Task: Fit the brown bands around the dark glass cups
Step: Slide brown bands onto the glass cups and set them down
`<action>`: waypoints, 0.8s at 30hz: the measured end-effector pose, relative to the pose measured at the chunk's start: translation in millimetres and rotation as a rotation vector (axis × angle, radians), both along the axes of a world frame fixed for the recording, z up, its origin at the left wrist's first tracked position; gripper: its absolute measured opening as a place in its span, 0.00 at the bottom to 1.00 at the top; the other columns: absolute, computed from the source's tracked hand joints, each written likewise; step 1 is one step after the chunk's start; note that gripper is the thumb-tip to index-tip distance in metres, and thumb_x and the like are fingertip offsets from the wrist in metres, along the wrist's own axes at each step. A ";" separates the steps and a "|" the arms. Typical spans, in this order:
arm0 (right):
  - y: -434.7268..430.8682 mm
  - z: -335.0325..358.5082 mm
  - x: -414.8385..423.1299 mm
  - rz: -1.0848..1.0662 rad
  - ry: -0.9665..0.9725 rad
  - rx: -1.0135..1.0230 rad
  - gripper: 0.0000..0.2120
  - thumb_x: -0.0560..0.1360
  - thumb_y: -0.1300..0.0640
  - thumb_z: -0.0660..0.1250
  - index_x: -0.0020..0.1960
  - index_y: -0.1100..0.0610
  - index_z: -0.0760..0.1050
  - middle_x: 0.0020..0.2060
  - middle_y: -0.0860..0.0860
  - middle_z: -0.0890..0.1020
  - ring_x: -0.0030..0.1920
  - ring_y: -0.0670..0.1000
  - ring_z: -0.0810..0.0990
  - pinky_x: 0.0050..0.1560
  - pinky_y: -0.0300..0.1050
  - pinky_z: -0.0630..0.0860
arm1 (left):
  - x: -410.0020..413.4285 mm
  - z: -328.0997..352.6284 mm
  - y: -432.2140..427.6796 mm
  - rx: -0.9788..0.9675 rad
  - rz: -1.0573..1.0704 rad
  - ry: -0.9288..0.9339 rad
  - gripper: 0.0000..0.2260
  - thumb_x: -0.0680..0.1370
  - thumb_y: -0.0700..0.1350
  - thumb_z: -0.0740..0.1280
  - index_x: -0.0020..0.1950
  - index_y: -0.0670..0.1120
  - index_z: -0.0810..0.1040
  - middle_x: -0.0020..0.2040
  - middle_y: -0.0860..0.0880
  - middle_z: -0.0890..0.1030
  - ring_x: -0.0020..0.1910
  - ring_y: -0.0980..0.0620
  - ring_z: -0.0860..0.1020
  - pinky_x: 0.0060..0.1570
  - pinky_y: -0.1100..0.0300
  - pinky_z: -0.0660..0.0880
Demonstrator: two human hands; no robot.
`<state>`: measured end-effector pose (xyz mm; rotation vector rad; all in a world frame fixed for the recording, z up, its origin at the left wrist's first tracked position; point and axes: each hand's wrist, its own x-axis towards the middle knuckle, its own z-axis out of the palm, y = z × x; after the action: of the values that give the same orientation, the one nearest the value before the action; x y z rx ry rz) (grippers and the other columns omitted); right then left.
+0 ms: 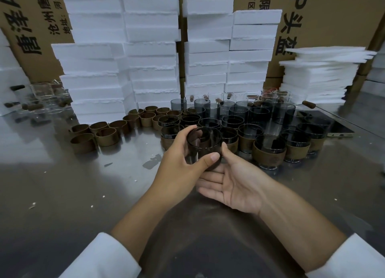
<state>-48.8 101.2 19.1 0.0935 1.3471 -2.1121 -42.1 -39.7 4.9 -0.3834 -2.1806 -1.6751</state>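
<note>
Gripping a dark glass cup (204,144) above the desk (62,194), the left hand (179,163) curls round its side while the right hand (233,184) lies open under it, loose brown bands (104,133) standing to the left and banded cups (268,150) to the right.

hands: 2 – left hand (179,169), right hand (235,184). held dark glass cup (203,146): 1. standing dark glass cups (269,144): twenty or more; rear rows overlap, exact count not readable. of these, banded, front rows: at least 6. loose brown bands (106,137): about 12. white foam block stacks (152,48): 4 tall. thin foam sheet stack (320,73): 1. phone (341,130): 1. clear glasses (41,90), far left: several, blurred.
</note>
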 end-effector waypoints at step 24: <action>-10.5 -2.0 4.1 -0.093 0.125 -0.319 0.26 0.81 0.41 0.48 0.64 0.56 0.75 0.59 0.56 0.82 0.60 0.54 0.81 0.54 0.48 0.78 | 6.1 3.8 14.1 0.176 -0.051 -0.012 0.24 0.69 0.51 0.75 0.62 0.59 0.71 0.56 0.61 0.80 0.58 0.63 0.78 0.57 0.68 0.74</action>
<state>-44.7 90.7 17.1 -0.1116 1.0741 -2.4187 -36.0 -25.6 8.7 -0.3836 -2.0265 -1.8836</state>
